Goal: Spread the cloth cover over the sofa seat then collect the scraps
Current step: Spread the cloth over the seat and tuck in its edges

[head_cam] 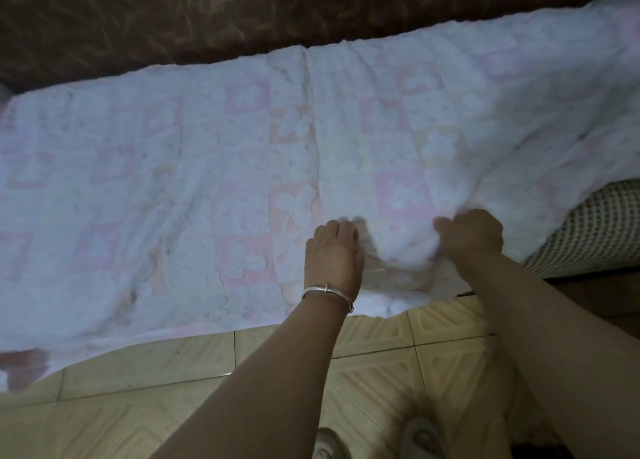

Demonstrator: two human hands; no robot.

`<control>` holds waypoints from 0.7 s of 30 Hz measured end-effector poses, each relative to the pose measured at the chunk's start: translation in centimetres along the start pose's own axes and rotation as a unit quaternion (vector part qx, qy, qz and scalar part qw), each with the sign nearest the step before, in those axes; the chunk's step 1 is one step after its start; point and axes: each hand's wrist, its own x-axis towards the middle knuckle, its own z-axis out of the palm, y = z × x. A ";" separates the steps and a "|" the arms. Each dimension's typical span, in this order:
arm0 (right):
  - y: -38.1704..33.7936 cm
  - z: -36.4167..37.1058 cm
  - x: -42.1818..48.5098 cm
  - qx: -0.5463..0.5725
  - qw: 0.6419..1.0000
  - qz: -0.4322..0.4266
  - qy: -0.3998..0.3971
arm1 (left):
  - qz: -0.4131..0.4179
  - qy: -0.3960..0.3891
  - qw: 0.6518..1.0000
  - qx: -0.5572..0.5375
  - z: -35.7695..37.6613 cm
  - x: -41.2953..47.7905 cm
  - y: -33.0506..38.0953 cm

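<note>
Left hand [334, 250] and right hand [471, 233] each clutch the cloth cover [173, 181]; best pull evenly rightward over the bare sofa seat [588, 230]

Beige tiled floor [138, 389], grey slippers [420, 436]

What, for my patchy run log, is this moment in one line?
phase: spreading | left hand: grips pink-and-white quilted cloth cover | right hand: grips bunched cover | checked sofa seat: right end bare

The white-and-pink flowered cloth cover [173, 181] was spread over the sofa seat [595, 230], bunched at its front right, where a checked corner was left bare.
</note>
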 end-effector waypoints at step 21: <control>0.6 -3.0 1.7 0.073 0.996 0.006 -0.055 | -0.043 -0.201 0.974 0.094 -0.6 1.0 3.8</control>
